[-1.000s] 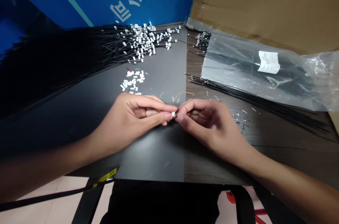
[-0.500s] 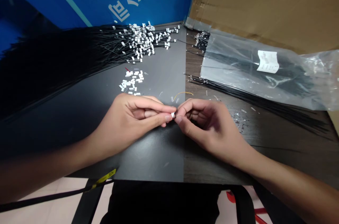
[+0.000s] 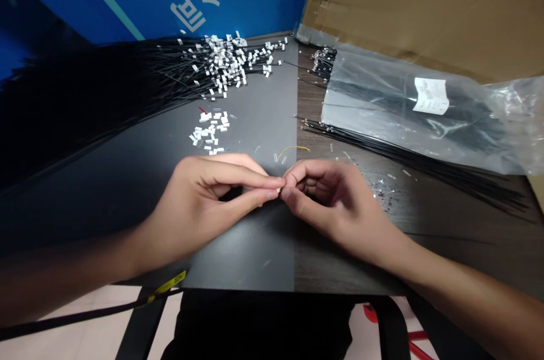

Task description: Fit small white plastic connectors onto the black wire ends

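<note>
My left hand [image 3: 212, 201] and my right hand [image 3: 331, 198] meet at the fingertips above a dark mat. Both pinch a tiny white plastic connector [image 3: 279, 191], which the fingertips mostly hide. I cannot make out any wire in it. Nearest to my hands, just beyond them, lie a thin yellow wire [image 3: 293, 148] and several small clear bits. A loose heap of white connectors [image 3: 209, 132] sits further back on the left of the mat.
A large fan of black wires [image 3: 178, 73] with white connectors on their ends spreads at the back left. A clear plastic bag of black wires [image 3: 408, 105] and a loose black bundle [image 3: 408, 159] lie on the wooden table [image 3: 340, 261] on the right, before a cardboard sheet [image 3: 425, 8].
My fingertips have closed further around the connector, so less of it shows. The left fingers have shifted slightly. The whole view has tilted a little.
</note>
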The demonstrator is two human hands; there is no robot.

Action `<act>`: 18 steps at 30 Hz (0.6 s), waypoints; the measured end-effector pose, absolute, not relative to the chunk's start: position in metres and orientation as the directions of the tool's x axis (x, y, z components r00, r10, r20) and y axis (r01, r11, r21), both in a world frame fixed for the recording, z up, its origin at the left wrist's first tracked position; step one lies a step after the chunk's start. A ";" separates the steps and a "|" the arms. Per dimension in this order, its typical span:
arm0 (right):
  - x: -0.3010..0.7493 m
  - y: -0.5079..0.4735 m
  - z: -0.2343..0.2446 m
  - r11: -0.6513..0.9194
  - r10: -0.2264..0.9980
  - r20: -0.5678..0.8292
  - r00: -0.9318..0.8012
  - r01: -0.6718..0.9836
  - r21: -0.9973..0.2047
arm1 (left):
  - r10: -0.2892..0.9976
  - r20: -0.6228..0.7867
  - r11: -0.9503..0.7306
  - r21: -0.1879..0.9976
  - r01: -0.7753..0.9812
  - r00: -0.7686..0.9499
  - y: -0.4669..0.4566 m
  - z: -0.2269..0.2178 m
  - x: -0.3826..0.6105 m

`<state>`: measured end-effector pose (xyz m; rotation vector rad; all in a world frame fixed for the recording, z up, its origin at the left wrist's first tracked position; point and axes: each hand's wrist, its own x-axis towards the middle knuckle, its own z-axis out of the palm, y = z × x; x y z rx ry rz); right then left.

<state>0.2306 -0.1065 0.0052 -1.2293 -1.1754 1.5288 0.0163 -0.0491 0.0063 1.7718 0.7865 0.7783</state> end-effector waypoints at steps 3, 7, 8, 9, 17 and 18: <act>0.230 -0.107 0.006 -0.208 0.964 -0.198 -0.177 -0.039 -0.977 | 0.803 0.149 -0.290 0.944 0.160 0.578 -0.049 0.006 0.017; 0.230 -0.107 0.005 -0.203 0.964 -0.195 -0.180 -0.028 -0.979 | 0.810 0.128 -0.271 0.947 0.173 0.572 -0.048 0.005 0.017; 0.230 -0.107 0.005 -0.201 0.964 -0.194 -0.181 -0.024 -0.979 | 0.809 0.124 -0.266 0.949 0.170 0.574 -0.048 0.005 0.017; 0.230 -0.107 0.004 -0.198 0.965 -0.192 -0.180 -0.020 -0.980 | 0.808 0.122 -0.262 0.951 0.166 0.576 -0.048 0.005 0.017; 0.234 -0.105 0.004 -0.213 0.959 -0.197 -0.204 -0.059 -0.975 | 0.820 0.100 -0.199 0.973 0.118 0.564 -0.047 0.004 0.017; 0.234 -0.105 0.004 -0.212 0.959 -0.192 -0.207 -0.081 -0.974 | 0.823 0.094 -0.177 0.979 0.097 0.560 -0.047 0.004 0.017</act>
